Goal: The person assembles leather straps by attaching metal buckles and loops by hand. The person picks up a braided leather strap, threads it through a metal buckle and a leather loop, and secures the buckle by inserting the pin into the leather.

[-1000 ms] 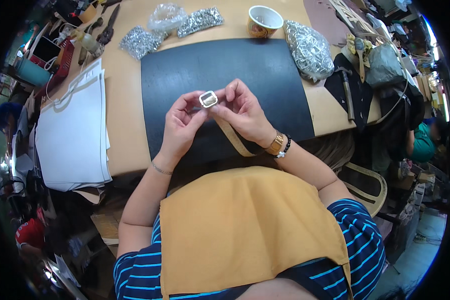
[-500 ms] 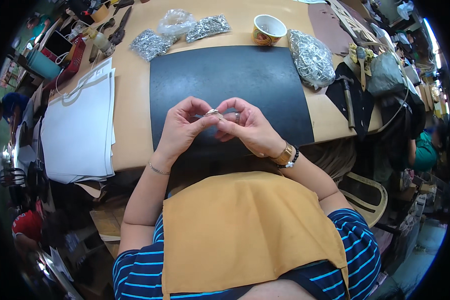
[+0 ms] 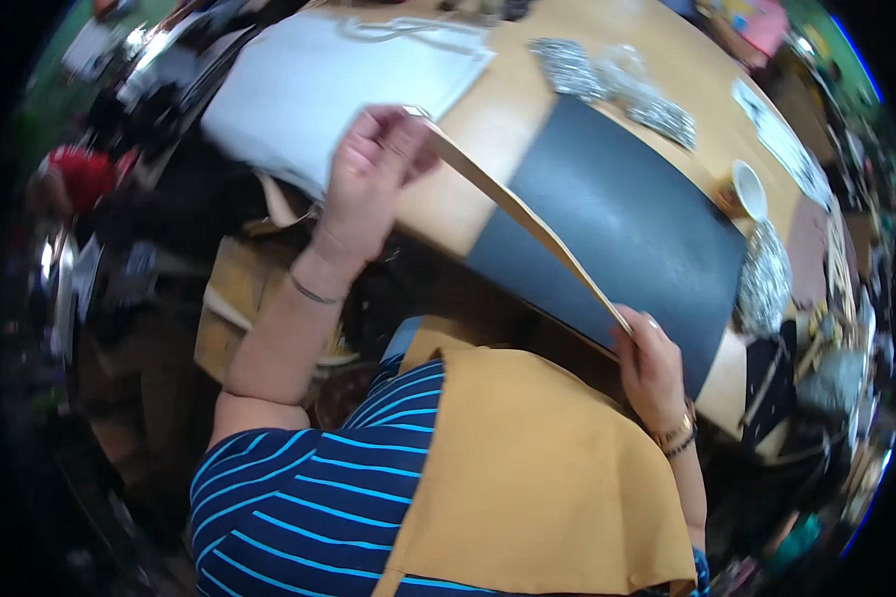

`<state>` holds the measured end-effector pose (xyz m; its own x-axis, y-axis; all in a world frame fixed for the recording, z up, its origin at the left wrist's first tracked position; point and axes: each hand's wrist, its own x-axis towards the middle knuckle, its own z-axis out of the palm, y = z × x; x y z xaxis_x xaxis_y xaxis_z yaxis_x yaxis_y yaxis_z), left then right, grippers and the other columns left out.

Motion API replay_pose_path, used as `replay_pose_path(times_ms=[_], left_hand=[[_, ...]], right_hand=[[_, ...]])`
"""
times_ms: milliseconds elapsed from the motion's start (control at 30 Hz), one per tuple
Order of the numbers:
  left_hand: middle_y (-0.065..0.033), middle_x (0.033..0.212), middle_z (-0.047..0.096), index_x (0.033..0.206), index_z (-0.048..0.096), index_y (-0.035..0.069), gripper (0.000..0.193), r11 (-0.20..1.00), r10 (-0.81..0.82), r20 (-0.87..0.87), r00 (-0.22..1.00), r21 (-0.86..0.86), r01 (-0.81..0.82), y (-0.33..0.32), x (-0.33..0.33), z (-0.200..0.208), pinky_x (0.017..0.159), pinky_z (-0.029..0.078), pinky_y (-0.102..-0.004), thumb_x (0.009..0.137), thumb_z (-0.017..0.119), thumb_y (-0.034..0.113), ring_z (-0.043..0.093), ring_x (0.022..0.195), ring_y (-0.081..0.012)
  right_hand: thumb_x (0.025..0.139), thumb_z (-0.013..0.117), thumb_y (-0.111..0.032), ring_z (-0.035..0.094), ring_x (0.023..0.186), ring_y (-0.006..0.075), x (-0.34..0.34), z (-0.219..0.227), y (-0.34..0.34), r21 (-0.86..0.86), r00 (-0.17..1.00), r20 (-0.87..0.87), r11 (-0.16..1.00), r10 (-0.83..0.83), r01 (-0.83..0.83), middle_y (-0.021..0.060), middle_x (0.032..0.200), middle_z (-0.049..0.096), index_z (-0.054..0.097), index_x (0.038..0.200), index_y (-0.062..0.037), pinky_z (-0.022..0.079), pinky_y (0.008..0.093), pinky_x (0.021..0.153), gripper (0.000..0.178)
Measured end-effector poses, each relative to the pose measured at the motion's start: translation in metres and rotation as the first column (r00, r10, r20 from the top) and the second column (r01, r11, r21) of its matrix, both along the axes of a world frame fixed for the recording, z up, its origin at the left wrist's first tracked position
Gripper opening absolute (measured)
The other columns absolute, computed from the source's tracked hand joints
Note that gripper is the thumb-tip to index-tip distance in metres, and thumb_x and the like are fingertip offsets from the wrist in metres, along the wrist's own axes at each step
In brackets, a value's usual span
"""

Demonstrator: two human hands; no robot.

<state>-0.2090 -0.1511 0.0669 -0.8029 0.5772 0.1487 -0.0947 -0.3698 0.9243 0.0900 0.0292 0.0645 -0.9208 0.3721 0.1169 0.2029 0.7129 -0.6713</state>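
Observation:
A long, narrow tan strap [image 3: 516,206], perhaps leather, stretches slantwise between my two hands. My left hand [image 3: 366,184], raised at the upper left, pinches its far end, where a small shiny metal piece [image 3: 415,111] shows at the fingertips. Lower and to the right, my right hand [image 3: 651,368] grips the other end between thumb and fingers. The strap passes above the dark rectangular mat [image 3: 617,234] on the table. Motion blur hides the detail of the metal piece.
White sheets [image 3: 299,90] lie on the tan table [image 3: 493,109] at the upper left. Beyond the mat are bags of small metal parts [image 3: 567,68], [image 3: 663,121]. A paper cup [image 3: 745,191] and a larger bag of metal pieces [image 3: 764,284] stand at the right.
My hands have moved apart, the left up and outward, the right down and outward, drawing the strap out between them. The view has turned left, so the mat and table appear tilted.

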Motion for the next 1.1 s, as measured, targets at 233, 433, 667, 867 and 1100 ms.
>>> replay_pose_path(times_ms=[233,433,667,867,1100], left_hand=[[-0.0054,0.105,0.065,0.11,0.06,0.005,0.019,0.862,0.483,-0.141,0.864,-0.099,-0.497,-0.243,-0.126,0.039,0.09,0.052,-0.0289,0.098,0.058,0.019,0.063,0.096,-0.0146],[-0.009,0.109,0.064,0.115,0.06,0.002,0.028,0.651,0.653,-0.055,0.755,-0.469,-0.597,-0.465,-0.217,0.023,0.096,0.05,-0.0359,0.094,0.063,0.021,0.063,0.101,-0.0189],[-0.0171,0.112,0.063,0.116,0.057,-0.004,0.045,-0.355,0.638,-0.765,-0.085,-0.195,-0.915,-0.609,-0.273,0.151,0.095,0.049,-0.0397,0.095,0.059,0.035,0.061,0.107,-0.0282],[-0.0115,0.109,0.066,0.107,0.066,0.004,0.019,0.452,-0.322,-0.934,0.153,-0.293,-0.843,-0.275,-0.159,0.007,0.086,0.051,-0.0348,0.092,0.059,0.015,0.064,0.097,-0.0256],[-0.0105,0.078,0.066,0.081,0.066,0.009,0.026,0.674,-0.335,-0.591,0.734,-0.694,-0.252,-0.234,0.058,-0.171,0.069,0.05,-0.0402,0.092,0.059,0.031,0.065,0.076,-0.0318]], right_hand=[[0.081,0.057,0.011,0.059,0.071,0.0313,0.046,0.0,0.011,0.259,0.989,0.138,0.962,0.051,-0.086,0.0149,0.083,0.058,0.058,0.124,-0.0057,0.047,0.0383,0.062,0.047],[0.081,0.062,0.003,0.061,0.072,0.0345,0.061,0.0,0.02,0.229,0.892,0.418,0.93,0.171,-0.286,0.0143,0.085,0.061,0.061,0.117,-0.0065,0.049,0.0416,0.062,0.037],[0.101,0.049,-0.028,0.057,0.063,0.0345,-0.104,0.008,-0.07,-0.408,0.616,0.208,0.64,0.76,-0.652,0.0182,0.069,0.058,0.061,0.093,-0.003,0.048,0.0397,0.061,0.029],[0.102,0.045,-0.041,0.058,0.058,0.0131,-0.252,-0.054,-0.209,-0.862,0.377,0.242,0.377,0.894,-0.339,0.004,0.072,0.067,0.065,0.109,-0.0037,0.05,0.0297,0.058,0.043],[0.087,0.061,-0.035,0.069,0.087,0.0338,-0.197,-0.111,-0.195,-0.329,0.219,0.509,0.423,0.833,-0.845,0.0204,0.09,0.069,0.068,0.1,-0.0045,0.053,0.0433,0.078,0.034]])
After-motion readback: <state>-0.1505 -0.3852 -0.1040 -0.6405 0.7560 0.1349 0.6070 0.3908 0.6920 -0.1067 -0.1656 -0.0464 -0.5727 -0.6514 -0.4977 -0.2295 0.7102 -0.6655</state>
